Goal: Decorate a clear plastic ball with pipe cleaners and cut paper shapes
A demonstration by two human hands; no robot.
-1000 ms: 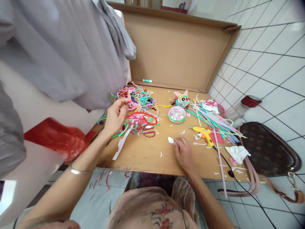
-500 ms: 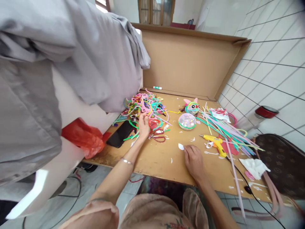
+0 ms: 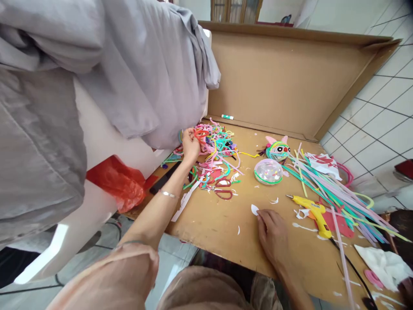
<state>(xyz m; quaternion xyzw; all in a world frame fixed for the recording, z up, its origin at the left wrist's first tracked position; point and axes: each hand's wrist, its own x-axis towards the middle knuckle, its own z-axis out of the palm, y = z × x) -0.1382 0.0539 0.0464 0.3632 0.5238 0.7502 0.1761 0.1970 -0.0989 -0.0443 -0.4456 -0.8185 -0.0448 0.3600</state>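
– Red fuzzy wire [image 3: 201, 134], bent into loops: where is it?

– It is in the left hand [image 3: 191, 145], whose fingers are pinched together around it, over a tangled pile [image 3: 222, 140] of pink, turquoise and yellow stems. The pile fills the far left corner of the desk [image 3: 219, 228].

– And the right hand [image 3: 274, 234]?

– It rests by the near edge, fingers bent and drawn in, with the end of a white petal-shaped piece [image 3: 254, 209] at its fingertips.

– What lies close to the hands?

– Scissors [image 3: 222, 190] with dark red handles lie between them, beside the pile. A white paper strip [image 3: 187, 200] slants toward the near edge. Left of it, partly behind the forearm, is a dark phone [image 3: 167, 175].

– Further out?

– Beyond the right hand stands a clear bowl [image 3: 268, 172] with a green band. Just behind it, nearer the far edge, sits a striped ball figure [image 3: 278, 150] with pink ears. Toward the right edge are a yellow glue gun [image 3: 310, 207] and a loose bundle of straight stems [image 3: 342, 196]. Brown cardboard [image 3: 277, 82] rises along the far edge.
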